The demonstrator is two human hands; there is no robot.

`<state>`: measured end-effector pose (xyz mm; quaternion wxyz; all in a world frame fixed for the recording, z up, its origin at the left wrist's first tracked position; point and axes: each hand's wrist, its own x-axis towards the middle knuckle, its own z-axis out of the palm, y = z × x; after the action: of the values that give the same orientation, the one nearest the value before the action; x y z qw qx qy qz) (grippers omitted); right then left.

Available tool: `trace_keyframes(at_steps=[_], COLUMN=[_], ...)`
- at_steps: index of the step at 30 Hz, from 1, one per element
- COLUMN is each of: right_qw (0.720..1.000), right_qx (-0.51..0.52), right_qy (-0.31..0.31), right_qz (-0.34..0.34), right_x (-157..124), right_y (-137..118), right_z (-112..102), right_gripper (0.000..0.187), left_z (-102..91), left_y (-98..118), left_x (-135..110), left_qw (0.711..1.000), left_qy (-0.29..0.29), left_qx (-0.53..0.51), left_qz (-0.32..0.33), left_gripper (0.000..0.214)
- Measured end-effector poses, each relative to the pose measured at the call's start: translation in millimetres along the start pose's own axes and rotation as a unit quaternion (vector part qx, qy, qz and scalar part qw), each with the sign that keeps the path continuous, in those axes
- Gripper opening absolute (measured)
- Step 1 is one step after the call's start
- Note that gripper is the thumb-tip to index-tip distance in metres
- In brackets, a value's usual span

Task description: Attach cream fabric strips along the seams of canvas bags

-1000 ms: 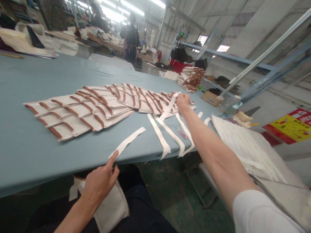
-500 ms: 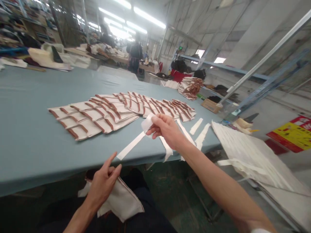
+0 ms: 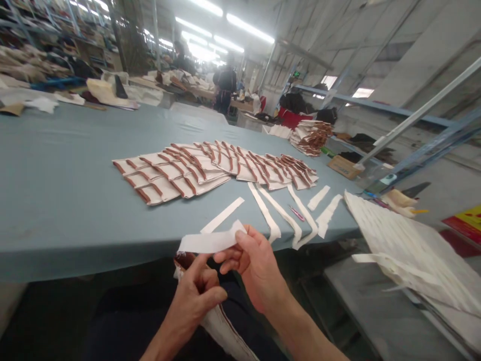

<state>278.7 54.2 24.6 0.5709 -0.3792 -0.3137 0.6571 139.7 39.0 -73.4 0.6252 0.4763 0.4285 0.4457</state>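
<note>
My right hand (image 3: 263, 271) pinches one end of a short white strip (image 3: 206, 242) between thumb and fingers. The strip stretches left in front of the table edge, above my left hand. My left hand (image 3: 191, 296) has its fingers curled around a cream fabric piece (image 3: 225, 331) with a brown edge, which hangs down over my lap. Its index finger points up close to the strip; whether it touches is hard to tell. Another white strip (image 3: 222, 214) lies on the table just beyond my hands.
Overlapping cream pieces with brown edges (image 3: 176, 173) spread across the blue-covered table (image 3: 67, 200). Several long strips (image 3: 265, 213) and a pink tool (image 3: 296, 213) lie to the right. A board with white strips (image 3: 406, 250) stands at the right. A person (image 3: 224, 87) is far back.
My right hand has come down and towards me with the strip, which now shows full length. My left hand has moved right, raising the fabric piece beneath the strip. The view has turned left.
</note>
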Motion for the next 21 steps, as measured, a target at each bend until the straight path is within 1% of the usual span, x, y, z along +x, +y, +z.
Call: trace_keyframes(at_steps=[2, 5, 8, 13, 15, 16, 17, 18, 19, 20, 21], right_qw=[0.999, 0.993, 0.986, 0.979, 0.976, 0.971, 0.959, 0.938, 0.905, 0.869, 0.841], right_qx=[0.009, 0.009, 0.002, -0.027, -0.082, -0.138, -0.215, -0.304, -0.396, -0.472, -0.515], right_qy=[0.038, 0.107, 0.156, 0.186, 0.184, 0.173, 0.161, 0.153, 0.147, 0.152, 0.164], right_qz=[0.028, 0.047, 0.058, 0.084, 0.087, 0.089, 0.085, 0.071, 0.048, 0.010, -0.032], right_x=[-14.0, -31.8, -44.5, -52.2, -50.5, -48.4, -45.6, -42.1, -38.3, -34.4, -30.8], right_y=[16.8, 39.1, 57.1, 86.0, 93.6, 94.3, 92.2, 87.1, 79.1, 68.7, 57.0], right_z=[-17.1, -40.1, -54.3, -71.8, -83.4, -89.5, -95.1, -99.2, -101.1, -100.3, -96.4], right_gripper=[0.058, 0.062, 0.066, 0.073, 0.072, 0.069, 0.065, 0.059, 0.052, 0.044, 0.040], left_z=[-4.5, -5.3, -3.2, -7.3, -10.6, -12.0, -13.2, -13.9, -14.3, -14.3, -13.9], left_y=[2.7, 1.9, -0.3, 3.4, 6.1, 7.1, 7.8, 8.5, 9.1, 10.0, 11.4], left_x=[-0.4, -0.7, -2.1, -10.0, -16.2, -20.1, -24.3, -28.7, -33.0, -36.9, -40.0], left_qw=[0.999, 0.994, 0.988, 0.985, 0.985, 0.985, 0.984, 0.985, 0.987, 0.988, 0.986], left_qy=[0.021, 0.060, 0.088, 0.119, 0.136, 0.145, 0.154, 0.160, 0.160, 0.154, 0.146], left_qx=[-0.045, -0.095, -0.124, -0.114, -0.096, -0.089, -0.076, -0.054, -0.019, 0.025, 0.074], left_qz=[-0.005, -0.015, -0.031, -0.053, -0.047, -0.043, -0.037, -0.028, -0.014, 0.005, 0.031], left_gripper=[0.072, 0.076, 0.081, 0.082, 0.078, 0.075, 0.072, 0.067, 0.063, 0.058, 0.054])
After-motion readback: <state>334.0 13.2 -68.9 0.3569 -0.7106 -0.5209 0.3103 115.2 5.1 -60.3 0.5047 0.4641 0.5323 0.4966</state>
